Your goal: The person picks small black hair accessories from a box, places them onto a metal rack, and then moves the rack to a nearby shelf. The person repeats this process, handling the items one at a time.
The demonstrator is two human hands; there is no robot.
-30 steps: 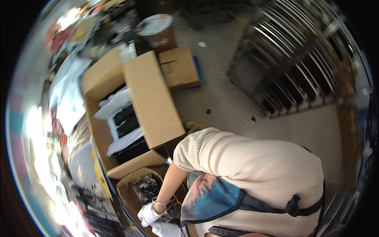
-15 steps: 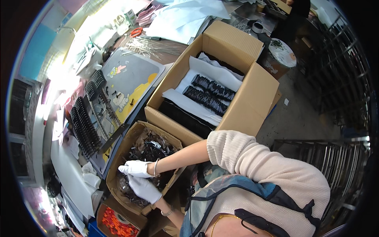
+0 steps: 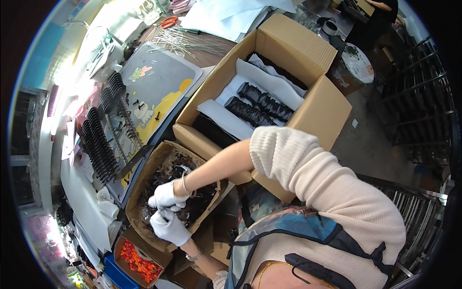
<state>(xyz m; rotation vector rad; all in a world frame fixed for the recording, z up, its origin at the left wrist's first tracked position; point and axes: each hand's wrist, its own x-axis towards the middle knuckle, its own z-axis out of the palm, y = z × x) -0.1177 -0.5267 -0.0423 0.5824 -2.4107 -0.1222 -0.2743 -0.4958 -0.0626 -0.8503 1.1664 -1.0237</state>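
My right hand [image 3: 169, 195], in a white glove, is over a worn cardboard box [image 3: 136, 193] lined with crumpled clear plastic. Small black pieces [image 3: 168, 174] fill this box. Just below, my left hand [image 3: 170, 228], gloved too, has its fingers bent and pressed together close to the right hand's fingertips. Both hands are closed; anything between their fingers is too small or hidden to name. Beside them stands a larger open carton [image 3: 308, 120] with white sheets [image 3: 226, 121] and rows of stacked black parts [image 3: 248, 111] inside.
On the left, a printed mat [image 3: 166, 72] carries racks of black parts [image 3: 96, 147] and loose black pieces. Orange-handled scissors [image 3: 168, 22] and thin metal rods [image 3: 187, 43] lie behind it. A box of orange-red pieces [image 3: 139, 262] sits low. Another person [image 3: 380, 14] is far right.
My hands have gone from overlapping to fingertip to fingertip, with the left hand's fingers now curled. My right elbow has swung up across the large carton's near corner. The view has shifted slightly.
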